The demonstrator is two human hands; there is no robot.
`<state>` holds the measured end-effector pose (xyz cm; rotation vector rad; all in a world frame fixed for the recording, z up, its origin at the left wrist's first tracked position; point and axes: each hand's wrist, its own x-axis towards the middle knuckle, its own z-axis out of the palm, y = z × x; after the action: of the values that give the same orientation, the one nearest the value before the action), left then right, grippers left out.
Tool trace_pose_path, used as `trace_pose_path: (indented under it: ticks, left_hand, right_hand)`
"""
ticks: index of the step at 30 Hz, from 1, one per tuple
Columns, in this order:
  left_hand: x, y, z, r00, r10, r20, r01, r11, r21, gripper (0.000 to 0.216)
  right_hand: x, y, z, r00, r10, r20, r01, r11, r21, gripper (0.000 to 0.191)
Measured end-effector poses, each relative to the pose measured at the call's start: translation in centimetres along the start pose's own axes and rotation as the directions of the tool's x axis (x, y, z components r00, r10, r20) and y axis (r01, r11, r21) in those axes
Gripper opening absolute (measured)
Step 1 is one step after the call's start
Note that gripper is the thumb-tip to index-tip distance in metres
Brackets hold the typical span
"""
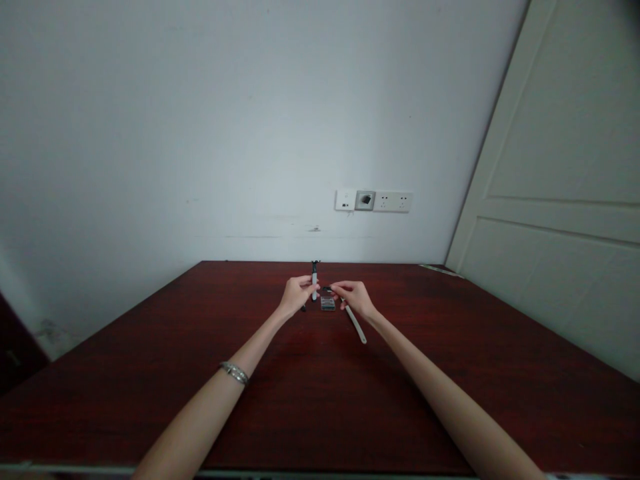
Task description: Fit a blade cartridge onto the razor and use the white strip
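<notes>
My left hand (299, 293) is closed around a slim white-and-black tool (315, 279), razor-like in shape, held nearly upright with its small black head at the top. My right hand (354, 297) is closed in a pinch on a small dark piece (327, 289), too small to identify. A small clear flat case (328, 304) lies on the table between the hands; its contents are unclear. From under my right hand a long pale handle (356, 325) with a hole in its end slants toward me. A bit of something black (303, 308) shows below my left hand.
The dark red wooden table (250, 413) reaches back to a pale wall (250, 133). Wall sockets (393, 202) sit above its far edge. A pale panelled door (565, 200) stands at the right, with a thin strip (440, 271) near the back right corner.
</notes>
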<state>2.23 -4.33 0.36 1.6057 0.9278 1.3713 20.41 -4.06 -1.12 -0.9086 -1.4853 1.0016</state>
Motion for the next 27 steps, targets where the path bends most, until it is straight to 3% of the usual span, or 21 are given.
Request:
trace_pose_path:
  ticks: [7, 14, 27]
  left_hand:
    - [0.3, -0.2, -0.1, 1.0, -0.021, -0.017, 0.021, 1.0, -0.012, 0.023]
    - [0.0, 0.6, 0.0, 0.998, -0.059, -0.029, 0.058, 0.998, -0.04, 0.024]
    - [-0.5, 1.8, 0.9, 0.995, -0.034, 0.096, 0.024, 0.995, 0.102, 0.024]
  right_hand:
    - [-0.1, 0.1, 0.0, 0.996, 0.064, 0.06, -0.067, 0.996, 0.052, 0.028]
    - [-0.1, -0.1, -0.4, 0.997, 0.024, 0.072, -0.027, 0.999, 0.029, 0.028]
    - [0.6, -2.2, -1.9, 0.996, -0.055, 0.075, 0.054, 0.999, 0.004, 0.028]
